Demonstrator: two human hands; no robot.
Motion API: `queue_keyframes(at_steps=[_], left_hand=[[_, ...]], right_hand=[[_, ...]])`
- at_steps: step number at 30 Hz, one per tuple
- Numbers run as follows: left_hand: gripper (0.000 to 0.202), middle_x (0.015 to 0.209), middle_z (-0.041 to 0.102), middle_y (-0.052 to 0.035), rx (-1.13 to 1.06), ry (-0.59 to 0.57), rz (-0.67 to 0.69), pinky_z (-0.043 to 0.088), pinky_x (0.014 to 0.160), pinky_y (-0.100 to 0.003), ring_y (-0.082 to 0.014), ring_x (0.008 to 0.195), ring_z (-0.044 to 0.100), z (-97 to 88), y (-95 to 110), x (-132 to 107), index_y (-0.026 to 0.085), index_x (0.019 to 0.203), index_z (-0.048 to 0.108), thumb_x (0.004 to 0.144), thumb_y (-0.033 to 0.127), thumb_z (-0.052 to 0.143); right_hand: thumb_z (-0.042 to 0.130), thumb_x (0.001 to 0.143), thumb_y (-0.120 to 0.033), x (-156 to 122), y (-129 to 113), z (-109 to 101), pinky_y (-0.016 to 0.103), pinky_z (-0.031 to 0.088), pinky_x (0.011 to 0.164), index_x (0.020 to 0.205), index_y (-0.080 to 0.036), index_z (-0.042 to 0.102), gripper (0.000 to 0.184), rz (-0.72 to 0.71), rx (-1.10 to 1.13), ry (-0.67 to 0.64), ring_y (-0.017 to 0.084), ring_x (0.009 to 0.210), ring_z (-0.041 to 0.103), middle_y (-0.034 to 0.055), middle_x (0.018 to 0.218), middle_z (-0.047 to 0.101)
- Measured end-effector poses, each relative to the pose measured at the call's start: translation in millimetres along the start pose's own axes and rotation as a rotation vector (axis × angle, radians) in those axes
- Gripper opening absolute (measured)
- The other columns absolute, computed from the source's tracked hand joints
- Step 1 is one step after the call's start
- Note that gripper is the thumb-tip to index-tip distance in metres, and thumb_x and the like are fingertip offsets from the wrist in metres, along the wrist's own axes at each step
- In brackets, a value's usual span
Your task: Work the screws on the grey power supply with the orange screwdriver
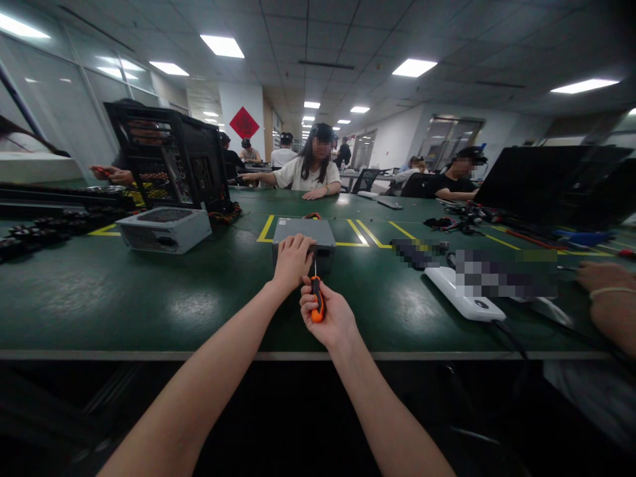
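A grey computer power supply [311,230] lies on the green table in front of me, its wires showing at the far side. My left hand [294,257] rests on its near edge, with the fingers over the top and front. In my right hand [328,311] is an orange and black screwdriver [318,301], held upright with the fingers wrapped round the handle. Its thin shaft points away from me toward the power supply's near face. Whether the tip touches a screw is hidden by distance and my left hand.
A second power supply [166,228] and an open black computer case [171,156] stand to the left. At right lie a white power strip [464,295], cables [462,215] and another person's hand [609,291]. Someone [313,165] sits across the table [238,291].
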State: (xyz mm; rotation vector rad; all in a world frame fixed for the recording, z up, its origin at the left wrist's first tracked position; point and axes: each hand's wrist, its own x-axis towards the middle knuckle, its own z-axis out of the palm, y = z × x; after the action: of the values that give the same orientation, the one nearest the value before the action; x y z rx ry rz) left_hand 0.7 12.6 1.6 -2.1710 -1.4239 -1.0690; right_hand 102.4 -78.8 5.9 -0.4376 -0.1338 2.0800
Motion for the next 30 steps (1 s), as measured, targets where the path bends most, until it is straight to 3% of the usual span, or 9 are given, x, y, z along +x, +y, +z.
queue_keyframes(at_steps=[4, 9, 12, 15, 22, 27, 30], left_hand=[[0.022, 0.101, 0.053, -0.004, -0.005, 0.013, 0.006, 0.034, 0.085, -0.036, -0.0218, 0.097, 0.044, -0.4, 0.5, -0.1, 0.023, 0.101, 0.05, 0.08, 0.019, 0.046], [0.022, 0.102, 0.053, -0.0041, 0.001, -0.007, -0.002, 0.033, 0.086, -0.036, -0.022, 0.098, 0.044, -1.2, 0.5, -0.1, 0.023, 0.102, 0.05, 0.08, 0.019, 0.046], [0.022, 0.102, 0.053, -0.0036, 0.005, -0.013, -0.005, 0.034, 0.085, -0.035, -0.0216, 0.097, 0.044, -1.7, 0.5, -0.3, 0.023, 0.102, 0.051, 0.08, 0.02, 0.046], [0.021, 0.101, 0.053, -0.0033, 0.004, 0.005, 0.004, 0.034, 0.084, -0.035, -0.0212, 0.097, 0.044, -2.7, 1.2, -0.7, 0.023, 0.101, 0.051, 0.081, 0.02, 0.046], [0.021, 0.1, 0.053, -0.0035, 0.01, -0.001, 0.002, 0.034, 0.085, -0.035, -0.0215, 0.097, 0.044, -1.7, 1.0, 0.2, 0.023, 0.101, 0.051, 0.08, 0.02, 0.047], [0.021, 0.1, 0.054, -0.003, -0.003, 0.006, 0.002, 0.033, 0.085, -0.035, -0.0213, 0.096, 0.044, -2.6, 1.2, 0.0, 0.023, 0.101, 0.051, 0.08, 0.019, 0.047], [0.021, 0.1, 0.054, -0.0032, -0.001, 0.002, 0.002, 0.034, 0.084, -0.035, -0.0215, 0.096, 0.044, -2.8, 1.4, 0.2, 0.022, 0.101, 0.051, 0.08, 0.019, 0.047]], right_hand=[[0.039, 0.087, -0.025, -0.7, 0.0, 1.3, 0.006, 0.032, 0.031, 0.082, -0.011, 0.048, 0.018, -0.009, 0.037, 0.024, 0.001, 0.044, 0.039, -0.001, 0.066, 0.045], [0.033, 0.089, -0.024, -1.1, 0.0, 1.5, 0.008, 0.039, 0.037, 0.087, -0.01, 0.05, 0.022, -0.007, 0.026, -0.008, 0.001, 0.046, 0.042, -0.0006, 0.065, 0.046], [0.031, 0.09, -0.026, -1.2, 0.0, 2.0, 0.008, 0.037, 0.035, 0.09, -0.009, 0.05, 0.025, -0.009, 0.005, -0.019, 0.002, 0.045, 0.04, -0.0005, 0.065, 0.046], [0.038, 0.088, -0.027, -1.0, -0.6, 2.7, 0.006, 0.032, 0.032, 0.081, -0.011, 0.048, 0.021, -0.005, 0.042, 0.011, 0.0, 0.043, 0.038, -0.001, 0.064, 0.045], [0.03, 0.09, -0.024, -0.2, -0.8, 1.5, 0.008, 0.038, 0.036, 0.087, -0.01, 0.05, 0.025, -0.008, 0.016, 0.01, 0.002, 0.045, 0.041, -0.0007, 0.064, 0.045], [0.039, 0.088, -0.026, -0.2, -1.0, 2.0, 0.006, 0.034, 0.032, 0.081, -0.011, 0.047, 0.018, -0.007, 0.064, 0.009, 0.0, 0.044, 0.039, -0.001, 0.066, 0.044], [0.037, 0.088, -0.023, 0.0, -1.5, 1.1, 0.006, 0.037, 0.035, 0.081, -0.011, 0.046, 0.017, -0.017, 0.081, 0.011, 0.0, 0.045, 0.039, -0.0006, 0.067, 0.045]])
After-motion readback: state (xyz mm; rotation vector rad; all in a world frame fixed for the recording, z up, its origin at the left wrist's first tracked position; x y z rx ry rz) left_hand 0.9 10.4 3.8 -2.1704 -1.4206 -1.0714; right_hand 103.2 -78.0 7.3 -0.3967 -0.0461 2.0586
